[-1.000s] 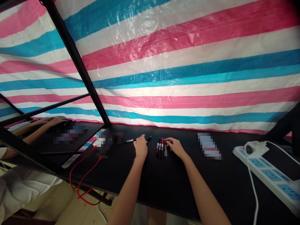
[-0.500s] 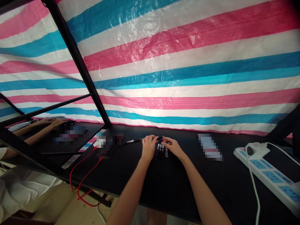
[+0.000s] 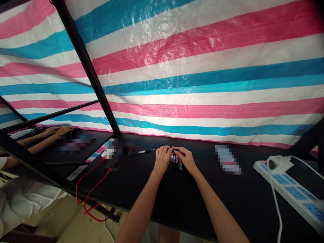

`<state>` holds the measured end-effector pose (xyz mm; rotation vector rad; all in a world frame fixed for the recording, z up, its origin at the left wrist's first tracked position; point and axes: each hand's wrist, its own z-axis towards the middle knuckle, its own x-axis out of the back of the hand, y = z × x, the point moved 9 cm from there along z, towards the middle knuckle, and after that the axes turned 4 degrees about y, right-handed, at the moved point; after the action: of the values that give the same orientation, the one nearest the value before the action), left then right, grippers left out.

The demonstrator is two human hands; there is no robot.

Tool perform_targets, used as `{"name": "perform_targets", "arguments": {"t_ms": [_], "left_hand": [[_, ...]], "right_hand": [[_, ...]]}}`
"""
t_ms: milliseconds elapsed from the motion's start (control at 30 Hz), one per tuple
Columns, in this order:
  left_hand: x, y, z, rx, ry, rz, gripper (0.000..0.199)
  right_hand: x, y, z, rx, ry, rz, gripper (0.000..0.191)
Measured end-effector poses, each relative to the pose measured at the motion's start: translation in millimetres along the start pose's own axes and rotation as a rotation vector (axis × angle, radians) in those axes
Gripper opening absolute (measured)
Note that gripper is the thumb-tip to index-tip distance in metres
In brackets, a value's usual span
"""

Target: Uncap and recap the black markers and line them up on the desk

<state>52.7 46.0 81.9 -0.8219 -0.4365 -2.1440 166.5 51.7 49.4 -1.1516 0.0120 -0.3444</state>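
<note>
Several black pens (image 3: 174, 166) with pale bands lie side by side on the black table (image 3: 182, 202). At their far ends my left hand (image 3: 162, 158) rests with its fingers bent. My right hand (image 3: 186, 161) curls in from the other side. A dark, slim pen (image 3: 175, 149) runs crosswise between the two sets of fingertips, both hands closed on it. Its ends are hidden by the fingers. Another black pen (image 3: 144, 152) lies apart, just left of my left hand.
A blurred pale packet (image 3: 227, 160) lies to the right. Further right is a white power strip (image 3: 291, 189) with a plug and cable. Red cables (image 3: 92, 168) lead from blurred items on the left. Beyond the black frame (image 3: 86, 64), another person's hands (image 3: 59, 131) work.
My fingertips have drawn closer together over the far ends of the pens, the right hand shifting slightly left. The row of pens stays in nearly the same place.
</note>
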Motion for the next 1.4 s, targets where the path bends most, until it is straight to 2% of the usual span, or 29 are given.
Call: {"name": "perform_targets", "arguments": {"t_ms": [200,433,600,733,1033,1167,1333,1400], "left_hand": [[-8.7,-2,1,0.013,-0.055,-0.125,0.021],[-6.9,0,-1,-0.004,-0.028,-0.130,0.025],[-2.0,3,0,-0.004,-0.016,-0.120,0.026],[-2.0,4,1,-0.007,-0.037,-0.106,0.027],[-0.3,6,2,-0.004,-0.054,-0.120,0.023],[2.3,-3,3,0.088,-0.055,-0.048,0.021],[1.2,-18,3,0.173,-0.068,0.007,0.018],[-2.4,-24,3,0.196,-0.096,0.022,0.018]], "right_hand": [[-1,14,2,-0.138,-0.010,0.169,0.038],[6,15,6,-0.100,0.004,0.111,0.035],[7,19,5,-0.168,-0.037,0.165,0.041],[11,18,4,-0.193,-0.003,0.237,0.047],[22,17,5,-0.185,0.069,0.246,0.040],[31,29,7,-0.200,0.153,0.267,0.037],[66,50,5,-0.282,0.437,0.367,0.042],[79,52,3,-0.281,0.511,0.401,0.042]]}}
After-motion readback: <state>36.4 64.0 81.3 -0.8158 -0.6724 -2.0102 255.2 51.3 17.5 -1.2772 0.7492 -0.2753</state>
